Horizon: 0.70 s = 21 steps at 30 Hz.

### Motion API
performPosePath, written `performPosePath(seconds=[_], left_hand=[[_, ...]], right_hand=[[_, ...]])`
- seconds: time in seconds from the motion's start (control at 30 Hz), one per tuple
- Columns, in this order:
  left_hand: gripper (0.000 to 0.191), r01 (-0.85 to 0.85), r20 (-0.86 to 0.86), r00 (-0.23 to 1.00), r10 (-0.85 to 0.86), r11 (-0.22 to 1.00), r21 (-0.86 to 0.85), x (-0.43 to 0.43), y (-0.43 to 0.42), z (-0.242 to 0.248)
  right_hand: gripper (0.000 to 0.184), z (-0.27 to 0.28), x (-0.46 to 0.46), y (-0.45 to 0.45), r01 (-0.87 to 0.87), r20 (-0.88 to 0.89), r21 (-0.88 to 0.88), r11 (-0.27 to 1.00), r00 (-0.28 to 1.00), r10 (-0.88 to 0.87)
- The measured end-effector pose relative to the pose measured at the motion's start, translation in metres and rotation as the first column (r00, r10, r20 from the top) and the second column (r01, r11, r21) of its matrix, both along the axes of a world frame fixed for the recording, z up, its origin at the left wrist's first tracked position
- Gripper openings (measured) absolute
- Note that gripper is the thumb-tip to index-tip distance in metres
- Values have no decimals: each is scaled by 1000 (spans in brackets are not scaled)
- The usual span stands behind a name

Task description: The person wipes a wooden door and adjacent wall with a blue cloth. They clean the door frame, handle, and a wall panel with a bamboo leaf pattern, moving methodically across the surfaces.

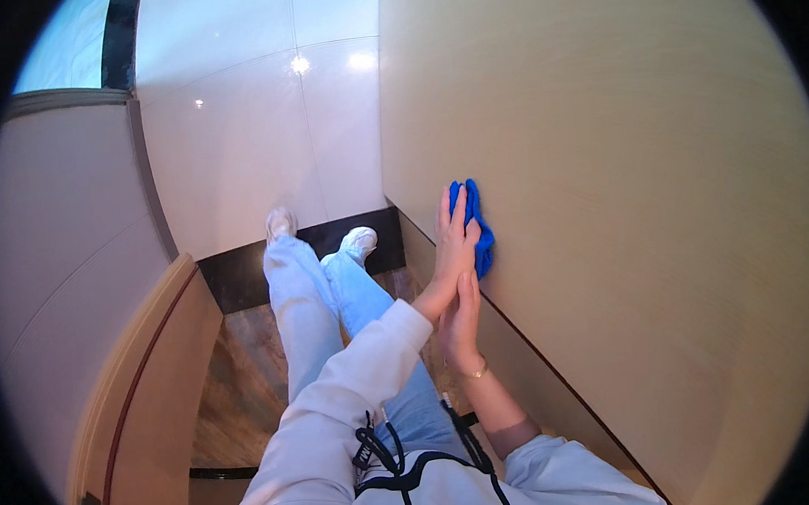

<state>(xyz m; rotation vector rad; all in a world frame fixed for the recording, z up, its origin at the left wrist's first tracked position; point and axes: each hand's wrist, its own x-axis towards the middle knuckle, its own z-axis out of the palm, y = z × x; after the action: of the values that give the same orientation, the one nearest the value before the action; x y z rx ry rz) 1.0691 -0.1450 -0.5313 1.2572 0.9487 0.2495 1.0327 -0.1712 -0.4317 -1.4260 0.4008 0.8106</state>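
Observation:
My left hand (454,242) lies stretched out along a bunched blue cloth (484,241), pressing it against a broad pale wood-grain panel (609,191). Part of the cloth is hidden beneath the fingers. Just behind it, my right hand (461,322) is held edge-on close to the panel's dark-trimmed edge, fingertips by the heel of the left hand and the cloth's near end. A gold-coloured bracelet (480,370) circles the right wrist. Whether the right fingers also touch the cloth cannot be told.
White glossy tiled wall (245,144) rises ahead above a black skirting strip (239,280), with my shoes (359,240) close to it. At left stands a wood-edged panel (156,392) with dark red trim. Brown patterned flooring (239,381) shows between.

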Motion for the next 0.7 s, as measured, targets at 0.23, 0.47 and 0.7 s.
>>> performPosePath(seconds=[0.23, 0.47, 0.7], left_hand=[[58, 54, -171, 983, -73, 992, -112, 26, 6, -68], [61, 111, 1, 994, -111, 993, 41, -9, -30, 30], [57, 162, -75, 983, -167, 985, -67, 6, -5, -23]], right_hand=[[51, -68, 19, 5, 43, -82, -107, 993, 995, -52], [62, -13, -29, -49, 131, 72, -165, 978, 990, -121], [57, -63, -14, -34, 164, 70, -93, 982, 985, -158]])
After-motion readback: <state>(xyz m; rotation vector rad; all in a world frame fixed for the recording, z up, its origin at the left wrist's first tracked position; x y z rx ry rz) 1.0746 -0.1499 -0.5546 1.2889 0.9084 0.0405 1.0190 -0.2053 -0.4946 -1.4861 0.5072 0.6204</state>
